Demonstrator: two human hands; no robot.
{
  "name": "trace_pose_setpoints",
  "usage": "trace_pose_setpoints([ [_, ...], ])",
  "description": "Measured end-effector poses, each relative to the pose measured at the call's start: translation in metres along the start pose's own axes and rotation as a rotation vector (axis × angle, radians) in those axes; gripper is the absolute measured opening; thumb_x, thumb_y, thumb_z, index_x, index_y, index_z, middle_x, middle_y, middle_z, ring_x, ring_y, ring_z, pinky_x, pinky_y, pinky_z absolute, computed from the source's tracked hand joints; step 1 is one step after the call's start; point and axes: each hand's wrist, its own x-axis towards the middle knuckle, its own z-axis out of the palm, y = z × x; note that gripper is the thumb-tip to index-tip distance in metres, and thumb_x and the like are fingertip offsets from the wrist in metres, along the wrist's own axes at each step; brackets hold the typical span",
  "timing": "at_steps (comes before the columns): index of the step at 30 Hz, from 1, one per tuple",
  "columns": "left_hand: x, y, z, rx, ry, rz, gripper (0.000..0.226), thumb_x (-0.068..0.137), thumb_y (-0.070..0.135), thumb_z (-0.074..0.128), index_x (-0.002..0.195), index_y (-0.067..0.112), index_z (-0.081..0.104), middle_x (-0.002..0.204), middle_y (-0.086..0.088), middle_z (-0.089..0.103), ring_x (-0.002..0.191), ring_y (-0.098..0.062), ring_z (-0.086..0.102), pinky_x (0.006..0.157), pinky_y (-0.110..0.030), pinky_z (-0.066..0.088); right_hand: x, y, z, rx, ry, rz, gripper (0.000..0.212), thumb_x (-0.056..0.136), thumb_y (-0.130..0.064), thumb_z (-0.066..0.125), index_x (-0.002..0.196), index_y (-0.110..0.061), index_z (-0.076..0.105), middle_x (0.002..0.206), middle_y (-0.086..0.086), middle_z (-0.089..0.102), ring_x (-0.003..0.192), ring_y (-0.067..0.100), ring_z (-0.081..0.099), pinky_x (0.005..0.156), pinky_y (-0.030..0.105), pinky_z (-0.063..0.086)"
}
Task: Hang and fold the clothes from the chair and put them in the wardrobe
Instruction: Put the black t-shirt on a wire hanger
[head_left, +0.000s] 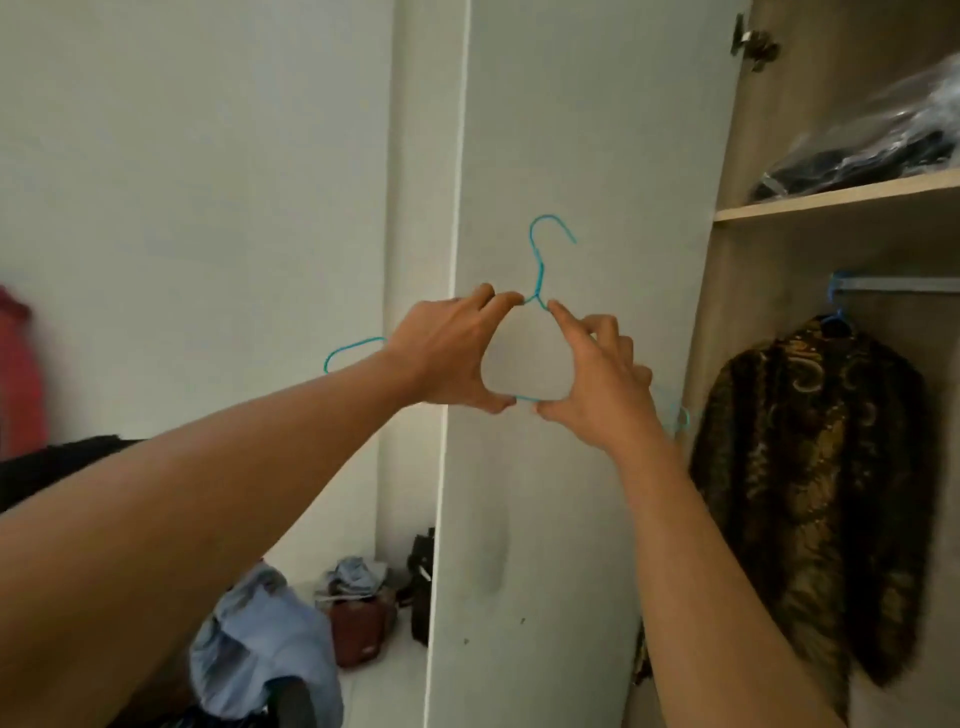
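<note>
Progress: early, by judgement. Blue wire hanger (540, 270) is held bare, with no garment on it, in front of the white wardrobe door (571, 130). Left hand (441, 358) and right hand (602, 384) each pinch it, fingertips on the sloping upper wires beside the neck, thumbs at the bottom bar. 1 patterned garment (810, 467) already hangs from the rail (898, 285) inside the wardrobe (727, 312). Light blue clothing (260, 639) lies bundled low at left, not yet hung or folded; whether it rests on the chair cannot be told.

Turquoise hanger (540, 270) — black-and-gold swirled garment (810, 493).
</note>
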Motion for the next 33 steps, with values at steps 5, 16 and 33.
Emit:
trace_pose_setpoints([
  [5, -0.069, -0.099, -0.045, 0.043, 0.011, -0.145, 0.119, 0.053, 0.085, 0.068, 0.148, 0.027, 0.026, 0.128, 0.002, 0.052, 0.102, -0.025, 0.067, 0.072, -0.041, 0.056, 0.018, -0.124, 0.017, -0.031, 0.062, -0.175, 0.116, 0.066, -0.038, 0.086, 0.153, -0.043, 0.01, 0.137, 0.002, 0.03, 0.124, 0.026, 0.036, 0.099, 0.052, 0.032],
  [16, -0.203, -0.303, -0.017, 0.202, -0.159, -0.398, 0.123, 0.052, 0.088, 0.064, 0.149, 0.03, 0.016, 0.135, 0.003, 0.049, 0.105, -0.023, 0.067, 0.075, -0.043, 0.058, 0.058, -0.332, 0.17, 0.05, -0.087, -0.396, 0.116, 0.067, -0.041, 0.085, 0.152, -0.038, 0.006, 0.137, 0.005, 0.029, 0.122, 0.028, 0.041, 0.097, 0.053, 0.038],
  [33, -0.347, -0.488, 0.199, 0.133, -0.444, -0.547, 0.11, 0.07, 0.079, 0.061, 0.156, 0.027, 0.016, 0.149, -0.001, 0.04, 0.133, -0.026, 0.04, 0.108, -0.046, 0.039, 0.073, -0.44, 0.462, 0.126, -0.596, -0.217, 0.12, 0.061, -0.056, 0.083, 0.151, -0.041, 0.005, 0.146, 0.005, 0.027, 0.13, 0.033, 0.039, 0.096, 0.059, 0.044],
])
